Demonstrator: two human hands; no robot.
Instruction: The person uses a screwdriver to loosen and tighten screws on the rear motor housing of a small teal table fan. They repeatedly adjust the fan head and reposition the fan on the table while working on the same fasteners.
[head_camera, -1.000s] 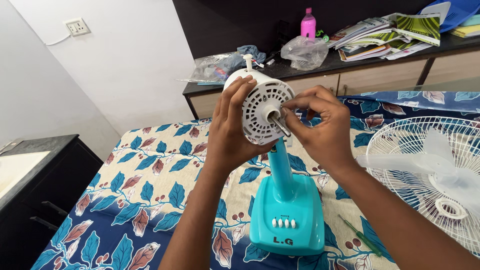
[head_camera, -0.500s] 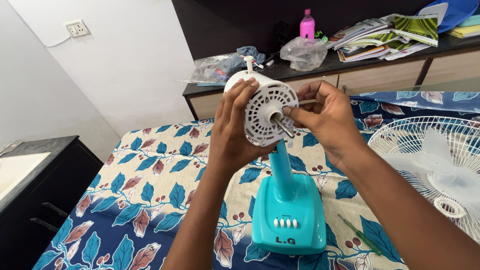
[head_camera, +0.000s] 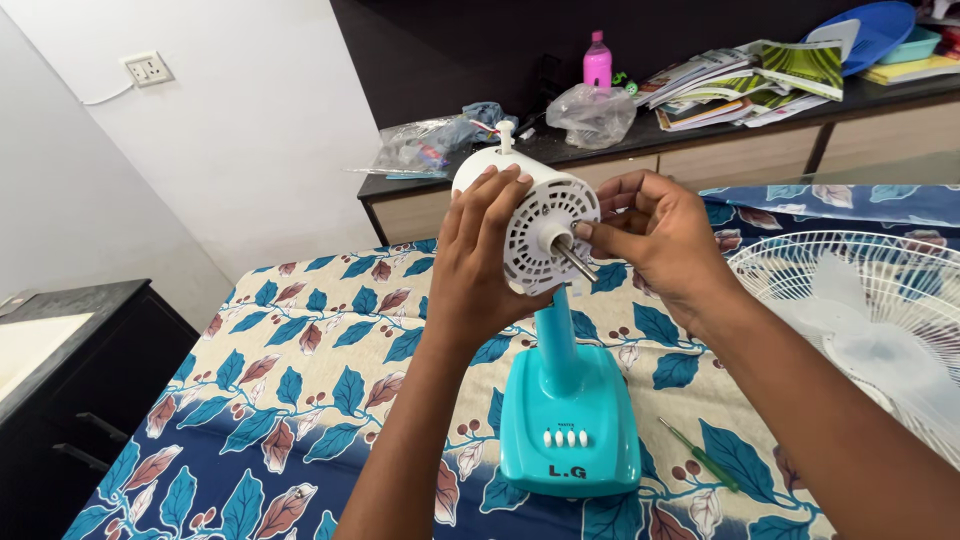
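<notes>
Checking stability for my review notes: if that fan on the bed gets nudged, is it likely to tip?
Probably top-heavy: the white motor sits high on a slim teal stand. The soft bedspread likely adds wobble. The left hand gripping the motor seems to steady it.

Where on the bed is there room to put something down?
Free: the leaf-print sheet left of the turquoise fan base, toward the black cabinet. Crowded: right side, with the screwdriver and white fan grille.

Left hand (head_camera: 480, 260) grips the white fan motor housing (head_camera: 540, 225); right hand (head_camera: 655, 240) pinches at its metal shaft (head_camera: 577, 263); turquoise base (head_camera: 568, 425) stands below on the leaf-print bedsheet (head_camera: 300, 380).
</notes>
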